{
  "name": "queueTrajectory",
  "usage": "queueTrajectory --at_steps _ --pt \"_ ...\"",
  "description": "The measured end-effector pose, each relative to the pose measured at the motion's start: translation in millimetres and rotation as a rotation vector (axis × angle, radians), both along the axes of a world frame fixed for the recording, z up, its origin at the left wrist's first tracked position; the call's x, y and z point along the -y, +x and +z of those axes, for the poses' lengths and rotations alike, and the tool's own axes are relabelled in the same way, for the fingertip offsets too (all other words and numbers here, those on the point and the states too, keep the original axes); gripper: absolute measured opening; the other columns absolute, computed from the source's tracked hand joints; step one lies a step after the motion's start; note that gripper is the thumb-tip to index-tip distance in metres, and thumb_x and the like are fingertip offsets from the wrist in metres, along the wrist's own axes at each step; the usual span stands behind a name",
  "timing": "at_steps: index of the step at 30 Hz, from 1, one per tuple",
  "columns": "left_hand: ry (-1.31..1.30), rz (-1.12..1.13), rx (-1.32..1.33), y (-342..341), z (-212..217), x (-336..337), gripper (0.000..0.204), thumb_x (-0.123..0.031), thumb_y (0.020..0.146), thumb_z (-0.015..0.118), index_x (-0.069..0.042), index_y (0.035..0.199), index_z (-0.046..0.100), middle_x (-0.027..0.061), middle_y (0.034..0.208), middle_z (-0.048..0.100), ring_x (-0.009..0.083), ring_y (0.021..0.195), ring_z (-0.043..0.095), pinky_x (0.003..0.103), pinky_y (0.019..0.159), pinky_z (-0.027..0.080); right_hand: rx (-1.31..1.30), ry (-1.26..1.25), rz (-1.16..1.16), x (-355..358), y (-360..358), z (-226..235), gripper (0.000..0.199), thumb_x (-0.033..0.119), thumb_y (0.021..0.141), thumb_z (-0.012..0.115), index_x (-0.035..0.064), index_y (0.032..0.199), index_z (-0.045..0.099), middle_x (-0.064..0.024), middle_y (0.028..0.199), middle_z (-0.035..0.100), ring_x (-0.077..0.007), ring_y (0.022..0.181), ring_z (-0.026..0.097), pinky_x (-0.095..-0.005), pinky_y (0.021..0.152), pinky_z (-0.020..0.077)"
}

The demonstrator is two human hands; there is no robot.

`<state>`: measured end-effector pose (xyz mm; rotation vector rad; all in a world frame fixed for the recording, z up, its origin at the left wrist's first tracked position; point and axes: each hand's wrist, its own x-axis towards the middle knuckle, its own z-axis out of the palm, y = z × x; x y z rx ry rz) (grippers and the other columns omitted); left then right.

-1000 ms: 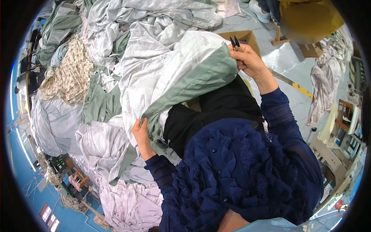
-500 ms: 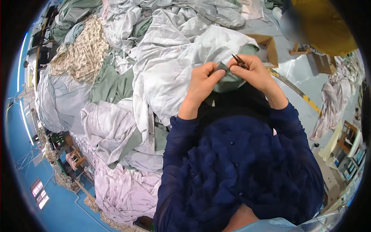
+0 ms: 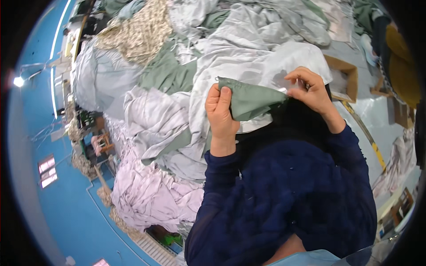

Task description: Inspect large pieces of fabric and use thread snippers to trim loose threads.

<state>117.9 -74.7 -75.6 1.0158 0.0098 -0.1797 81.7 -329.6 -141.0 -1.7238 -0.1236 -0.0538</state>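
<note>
Pinching one green cloth (image 3: 250, 101) is the left hand (image 3: 223, 116); the grip of the right hand (image 3: 316, 92) I cannot tell.

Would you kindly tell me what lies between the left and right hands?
In the head view, green fabric held by the left hand extends toward the right hand.

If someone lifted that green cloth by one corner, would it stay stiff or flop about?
It would most likely flop: the green cloth droops in soft folds along its lower edge. It is probably light there, since it looks thin and the left hand pinches it between thumb and fingers. It may crease easily, judging by the puckers along its upper edge.
</note>
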Motion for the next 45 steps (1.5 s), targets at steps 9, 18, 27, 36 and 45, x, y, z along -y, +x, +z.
queueTrajectory --at_steps 9,18,27,36,45 --pt "0.059 0.282 0.096 -20 25 -45 0.012 -0.006 0.101 0.052 -0.004 0.108 0.06 0.0051 0.098 0.069 0.0132 0.085 0.065 0.028 0.079 0.053 0.032 -0.124 0.205 -49 28 -49 0.029 0.008 0.068 0.081 0.0045 0.094 0.067 -0.0088 0.089 0.067 -0.0251 0.082 0.064 -0.0334 0.07 0.0489" --pt "-0.113 0.542 0.045 -56 50 -122 0.019 -0.018 0.103 0.051 -0.006 0.115 0.06 0.0104 0.105 0.069 0.0228 0.094 0.068 0.039 0.087 0.057 0.313 -0.278 0.209 -66 71 -89 0.016 0.013 0.076 0.073 0.0029 0.082 0.062 -0.0095 0.067 0.057 -0.0266 0.062 0.056 -0.0348 0.061 0.0444" --pt "1.182 1.001 0.318 -71 90 -229 0.03 -0.028 0.103 0.051 0.0 0.108 0.06 0.0129 0.104 0.067 0.0257 0.09 0.066 0.046 0.085 0.055 -0.109 -0.013 0.511 -76 73 -60 0.013 0.008 0.083 0.069 0.0008 0.08 0.059 -0.0008 0.063 0.048 -0.0074 0.063 0.041 -0.0272 0.058 0.0371" --pt "0.388 1.2 -0.033 -77 16 -377 0.026 -0.022 0.1 0.05 0.002 0.101 0.06 0.0167 0.102 0.064 0.0293 0.09 0.065 0.049 0.083 0.056 -0.184 0.055 0.38 -47 74 -74 0.008 0.007 0.084 0.069 0.0 0.082 0.066 0.0034 0.068 0.057 -0.0022 0.064 0.047 -0.0222 0.056 0.0385" --pt "1.031 -0.187 0.262 -39 -35 -61 0.064 -0.005 0.076 0.074 -0.003 0.136 0.052 0.0154 0.13 0.059 0.0292 0.117 0.057 0.034 0.092 0.047 0.14 0.06 0.414 -105 25 -16 0.013 0.006 0.079 0.076 0.0004 0.084 0.065 -0.0115 0.071 0.062 -0.0239 0.064 0.062 -0.0332 0.059 0.0466"
